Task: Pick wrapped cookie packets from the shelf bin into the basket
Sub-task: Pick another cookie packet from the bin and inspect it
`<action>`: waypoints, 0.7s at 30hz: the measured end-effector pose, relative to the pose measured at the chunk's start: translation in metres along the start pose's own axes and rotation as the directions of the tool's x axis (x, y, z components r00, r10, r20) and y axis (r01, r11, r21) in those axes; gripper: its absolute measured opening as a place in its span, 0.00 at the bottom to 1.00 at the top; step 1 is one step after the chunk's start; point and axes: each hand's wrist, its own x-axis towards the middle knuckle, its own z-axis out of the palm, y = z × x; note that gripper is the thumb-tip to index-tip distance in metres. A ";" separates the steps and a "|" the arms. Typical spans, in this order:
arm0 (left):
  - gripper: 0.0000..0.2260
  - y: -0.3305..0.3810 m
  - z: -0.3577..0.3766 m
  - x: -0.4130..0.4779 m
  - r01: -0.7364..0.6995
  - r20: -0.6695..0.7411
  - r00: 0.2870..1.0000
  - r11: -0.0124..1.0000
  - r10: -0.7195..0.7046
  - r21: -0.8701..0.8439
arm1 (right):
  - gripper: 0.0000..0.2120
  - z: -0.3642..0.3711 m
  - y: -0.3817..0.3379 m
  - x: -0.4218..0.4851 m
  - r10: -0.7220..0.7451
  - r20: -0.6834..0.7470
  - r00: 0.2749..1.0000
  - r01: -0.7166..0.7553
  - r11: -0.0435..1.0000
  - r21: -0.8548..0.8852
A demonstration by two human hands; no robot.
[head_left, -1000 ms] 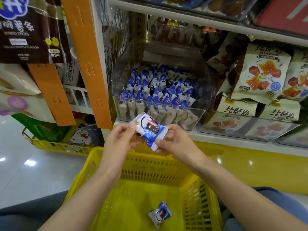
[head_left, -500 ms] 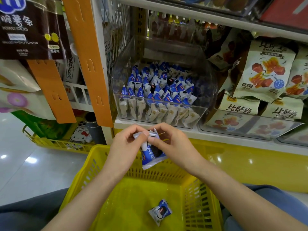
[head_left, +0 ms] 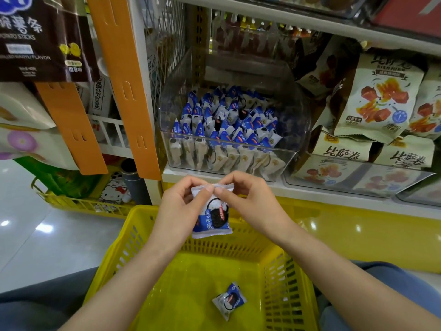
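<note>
Yellow basket (head_left: 181, 290) holds one cookie packet (head_left: 229, 300); clear bin (head_left: 294, 130) holds many

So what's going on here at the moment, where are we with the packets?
A person is holding one blue-and-white wrapped cookie packet upright above the yellow plastic basket, the left hand and right hand both pinching its crimped top edge. A second identical packet lies on the basket floor. The clear plastic shelf bin behind holds many more packets.
</note>
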 end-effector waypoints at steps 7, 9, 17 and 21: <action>0.11 -0.001 -0.001 0.003 0.197 0.093 0.979 0.961 -0.181 -0.194 | 0.02 0.001 0.004 -0.003 -0.274 -0.060 0.960 0.245 0.923 -0.297; 0.05 -0.001 0.000 0.003 0.203 0.096 0.977 0.962 -0.188 -0.183 | 0.03 0.001 0.005 -0.003 -0.237 -0.095 0.967 0.206 0.945 -0.256; 0.06 -0.004 0.002 0.004 0.251 0.033 0.968 0.957 -0.249 -0.143 | 0.05 -0.007 -0.003 0.003 0.139 -0.049 0.989 -0.110 0.918 0.381; 0.04 -0.003 0.001 0.006 0.302 -0.009 0.949 0.914 -0.316 -0.269 | 0.14 -0.001 -0.002 -0.003 0.085 0.117 0.990 -0.124 0.917 0.379</action>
